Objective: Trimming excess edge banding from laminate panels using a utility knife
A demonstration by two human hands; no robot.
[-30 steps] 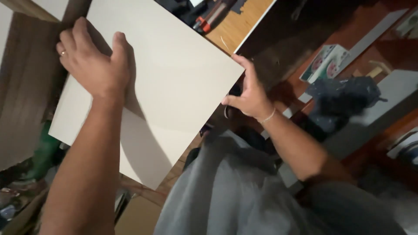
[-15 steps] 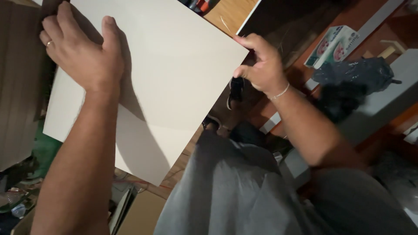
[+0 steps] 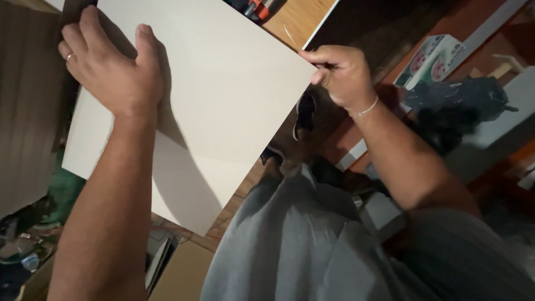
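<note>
White board (image 3: 223, 95): large, flat, held over the wooden surface (image 3: 295, 19). Left hand (image 3: 108, 69) lies open, palm flat near its far-left corner. Right hand (image 3: 343, 75) pinches the right corner.

Dim warm light; hard arm shadow; murky, soft edges

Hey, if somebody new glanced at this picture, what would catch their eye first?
First, the large pale square panel filling the upper middle, tilted like a diamond. The left hand lies flat on its upper left part, a ring on one finger, while the right hand pinches its right corner, a thin bracelet at the wrist. Below are grey trousers, and a crumpled dark bag lies at the right.
</note>
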